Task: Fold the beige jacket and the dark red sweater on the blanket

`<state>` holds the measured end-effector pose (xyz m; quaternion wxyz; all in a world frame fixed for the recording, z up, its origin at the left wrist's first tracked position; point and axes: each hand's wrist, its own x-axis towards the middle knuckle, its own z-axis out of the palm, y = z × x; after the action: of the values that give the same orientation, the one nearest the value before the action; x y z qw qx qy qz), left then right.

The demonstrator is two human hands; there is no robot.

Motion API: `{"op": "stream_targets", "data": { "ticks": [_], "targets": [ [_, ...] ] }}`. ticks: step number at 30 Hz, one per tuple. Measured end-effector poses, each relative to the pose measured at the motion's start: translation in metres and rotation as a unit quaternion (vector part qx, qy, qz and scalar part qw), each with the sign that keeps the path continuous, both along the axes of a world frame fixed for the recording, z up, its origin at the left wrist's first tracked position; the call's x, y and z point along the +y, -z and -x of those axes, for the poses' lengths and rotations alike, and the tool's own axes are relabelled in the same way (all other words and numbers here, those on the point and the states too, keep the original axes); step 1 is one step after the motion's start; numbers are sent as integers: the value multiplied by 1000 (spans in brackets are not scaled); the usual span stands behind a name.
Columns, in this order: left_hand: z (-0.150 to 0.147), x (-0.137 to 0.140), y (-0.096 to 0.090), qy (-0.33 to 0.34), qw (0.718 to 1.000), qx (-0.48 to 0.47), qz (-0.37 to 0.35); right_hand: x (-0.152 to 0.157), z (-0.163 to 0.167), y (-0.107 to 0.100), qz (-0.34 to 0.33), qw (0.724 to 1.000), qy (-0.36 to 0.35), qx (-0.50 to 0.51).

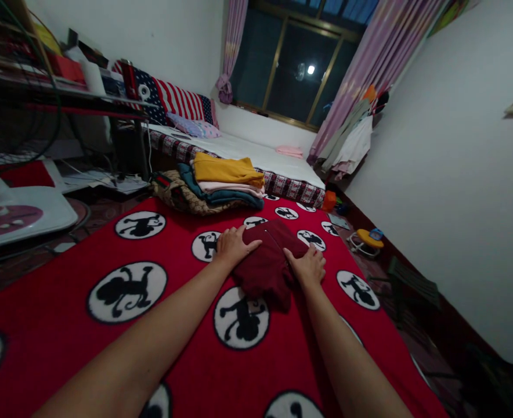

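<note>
A dark red garment (pixel 264 261), folded into a bundle with a small zip showing on top, lies on the red blanket (pixel 187 342) with black monkey figures in white circles. My left hand (pixel 234 247) grips its left edge, the thumb lying over the cloth. At the right edge, my right hand (pixel 307 268) holds the fabric the same way, its fingers partly hidden by the cloth and the hand. Just beyond stands a stack of folded clothes, with a yellow one (pixel 226 169) on top and pink and teal ones below, on a brown patterned item (pixel 178 194).
Behind is a low bed (pixel 248 145) with pillows, below a window. A cluttered desk (pixel 108 98) stands to the left, near a white chair (pixel 30 209). On the right are a wall, hanging clothes (pixel 354 142) and a yellow-topped stool (pixel 369 238).
</note>
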<state>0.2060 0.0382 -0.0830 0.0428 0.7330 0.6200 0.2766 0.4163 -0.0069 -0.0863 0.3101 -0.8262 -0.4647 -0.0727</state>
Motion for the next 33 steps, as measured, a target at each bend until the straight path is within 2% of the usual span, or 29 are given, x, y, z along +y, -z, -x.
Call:
{"op": "stream_targets", "data": {
  "ticks": [3,6,8,10,12,14,15,16,17,18,21,23,26,28,30,33],
  "targets": [
    [-1,-4,-8,-12,999,-18,42,2,-4,-9,63,996,-38,60],
    [3,-10,-20,-10,994,-70,88,9,-14,-28,119,981,-124,91],
    [6,-22,-28,10,984,-136,115,19,-20,-51,132,972,-185,56],
    [5,-45,-35,63,958,-240,144,32,-21,-80,121,959,-254,-17],
    [-1,-78,-41,142,898,-363,202,47,-15,-108,93,935,-328,-101],
    [-12,-114,-46,220,802,-455,319,61,-2,-125,74,905,-387,-163],
    [-16,-131,-49,245,756,-474,379,66,5,-128,66,893,-406,-184],
    [-20,-145,-51,265,724,-479,419,69,13,-126,61,886,-416,-197],
    [-22,-155,-53,286,712,-471,435,69,19,-120,58,883,-419,-203],
    [-23,-161,-55,307,722,-454,422,66,24,-111,54,885,-415,-203],
    [-16,-157,-57,350,816,-368,277,45,25,-70,36,905,-389,-166],
    [-7,-139,-53,357,865,-310,166,24,17,-42,15,924,-362,-123],
    [3,-104,-36,347,910,-225,31,-8,6,-12,-21,949,-311,-55],
    [8,-80,-19,296,941,-165,-21,-26,3,-3,-20,955,-294,-22],
    [13,-61,-2,215,967,-131,-27,-36,3,0,3,953,-302,-3],
    [21,-44,14,108,983,-144,-32,-38,-2,-5,-1,955,-298,4]
  ]
}}
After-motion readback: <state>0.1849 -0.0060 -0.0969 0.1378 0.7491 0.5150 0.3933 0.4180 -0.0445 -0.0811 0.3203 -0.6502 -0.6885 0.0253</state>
